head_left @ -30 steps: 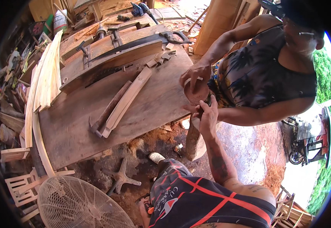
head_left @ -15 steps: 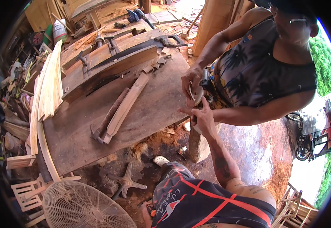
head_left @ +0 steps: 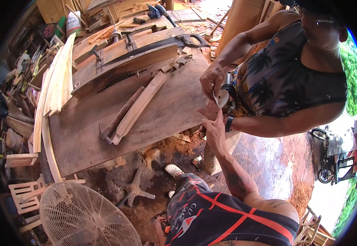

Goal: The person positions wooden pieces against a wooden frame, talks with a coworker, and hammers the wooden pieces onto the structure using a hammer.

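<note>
My right hand (head_left: 214, 130) reaches out with its index finger stretched and the other fingers partly curled; it holds nothing. Its fingertip is at the lower edge of a thin, pale round disc (head_left: 223, 97) with a small hole in it. A co-worker's hand (head_left: 212, 80) grips this disc from above, and that person's other hand (head_left: 208, 112) is just below it. Down by my side, my left hand (head_left: 161, 230) is closed around a dark thing with an orange part, mostly hidden by my body.
A wooden workbench (head_left: 162, 119) bears a hammer (head_left: 123, 112), a shaped wooden piece (head_left: 141, 107), a handsaw (head_left: 154, 47), a thick board (head_left: 125, 69) and clamps. A fan (head_left: 90, 217) stands at lower left. Pale planks (head_left: 59, 82) lean along the bench's left end.
The view has shifted slightly, moving the bench a little to the right. My right index fingertip has come closer to the disc, and the co-worker has tilted the disc.
</note>
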A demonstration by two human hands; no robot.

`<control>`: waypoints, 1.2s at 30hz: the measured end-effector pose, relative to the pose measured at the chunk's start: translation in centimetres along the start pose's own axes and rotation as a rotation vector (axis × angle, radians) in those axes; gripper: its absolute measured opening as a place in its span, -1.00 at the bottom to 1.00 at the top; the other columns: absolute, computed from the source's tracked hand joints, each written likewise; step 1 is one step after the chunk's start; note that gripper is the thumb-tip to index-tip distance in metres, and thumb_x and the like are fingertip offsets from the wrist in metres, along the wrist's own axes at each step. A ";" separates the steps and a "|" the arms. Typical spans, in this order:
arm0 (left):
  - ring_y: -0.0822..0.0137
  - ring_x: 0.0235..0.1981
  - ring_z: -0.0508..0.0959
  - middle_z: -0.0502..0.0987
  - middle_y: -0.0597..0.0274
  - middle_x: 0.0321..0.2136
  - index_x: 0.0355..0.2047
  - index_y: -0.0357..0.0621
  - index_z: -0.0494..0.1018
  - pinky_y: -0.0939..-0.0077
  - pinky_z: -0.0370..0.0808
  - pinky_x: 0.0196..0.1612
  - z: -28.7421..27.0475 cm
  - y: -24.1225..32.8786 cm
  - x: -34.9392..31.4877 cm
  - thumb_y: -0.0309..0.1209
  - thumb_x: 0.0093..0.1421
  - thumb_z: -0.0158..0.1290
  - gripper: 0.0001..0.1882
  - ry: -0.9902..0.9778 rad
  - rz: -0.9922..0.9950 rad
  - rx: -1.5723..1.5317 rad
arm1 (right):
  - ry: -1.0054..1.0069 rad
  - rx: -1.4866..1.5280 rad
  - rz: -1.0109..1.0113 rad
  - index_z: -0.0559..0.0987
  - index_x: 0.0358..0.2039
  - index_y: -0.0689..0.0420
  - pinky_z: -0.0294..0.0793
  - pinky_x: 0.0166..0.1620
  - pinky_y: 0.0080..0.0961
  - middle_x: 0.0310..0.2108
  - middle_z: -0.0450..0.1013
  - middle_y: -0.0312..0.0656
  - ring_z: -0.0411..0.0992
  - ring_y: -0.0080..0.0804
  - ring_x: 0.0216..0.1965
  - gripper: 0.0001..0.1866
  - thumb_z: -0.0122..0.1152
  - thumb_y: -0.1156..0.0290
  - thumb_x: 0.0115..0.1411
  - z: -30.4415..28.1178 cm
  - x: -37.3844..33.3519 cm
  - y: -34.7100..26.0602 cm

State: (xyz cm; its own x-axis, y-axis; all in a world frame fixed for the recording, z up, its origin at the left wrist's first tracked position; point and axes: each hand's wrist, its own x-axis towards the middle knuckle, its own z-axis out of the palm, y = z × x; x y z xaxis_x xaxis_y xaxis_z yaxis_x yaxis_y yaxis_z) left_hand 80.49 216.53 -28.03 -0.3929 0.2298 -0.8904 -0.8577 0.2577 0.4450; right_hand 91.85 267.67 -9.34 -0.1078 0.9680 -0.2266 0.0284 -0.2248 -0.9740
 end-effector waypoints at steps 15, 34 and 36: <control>0.33 -0.27 0.49 0.49 0.23 -0.35 -0.26 -0.19 0.45 0.47 0.41 -0.15 0.1 -4.6 -6.1 -0.04 0.33 0.02 -0.60 0.003 0.157 0.162 | -0.058 0.090 -0.060 0.02 0.41 0.22 0.37 -0.55 -0.55 -0.40 0.49 -0.13 0.41 -0.54 -0.54 -0.24 0.10 0.44 0.25 -1.3 -8.2 2.3; 0.39 -0.60 0.53 0.55 0.19 -0.63 -0.62 -0.15 0.54 0.40 0.39 -0.60 -2.1 -41.6 2.6 -0.28 -0.11 0.26 -0.79 0.600 0.161 -0.281 | -1.355 -0.687 -0.127 0.54 0.04 0.33 0.55 -0.32 -0.44 -0.39 0.63 0.00 0.59 -0.40 -0.41 -0.62 0.16 0.31 0.35 -18.1 -29.7 14.0; 0.26 -0.55 0.58 0.58 0.11 -0.55 -0.42 -0.28 0.50 0.34 0.48 -0.50 -0.4 -39.5 -0.9 -0.28 -0.14 0.28 -0.66 0.875 0.001 -0.166 | -1.487 -0.733 -0.216 0.54 0.02 0.35 0.53 -0.36 -0.46 -0.42 0.62 -0.06 0.56 -0.44 -0.43 -0.63 0.14 0.30 0.37 -18.3 -30.5 14.8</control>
State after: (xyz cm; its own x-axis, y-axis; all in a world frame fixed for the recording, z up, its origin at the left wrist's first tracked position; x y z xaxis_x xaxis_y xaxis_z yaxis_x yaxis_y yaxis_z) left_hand 114.57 205.78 -44.79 -0.4485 -0.5864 -0.6746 -0.8673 0.1030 0.4870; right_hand 113.74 236.85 -16.82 -0.9447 -0.0662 -0.3212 0.2696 0.4011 -0.8755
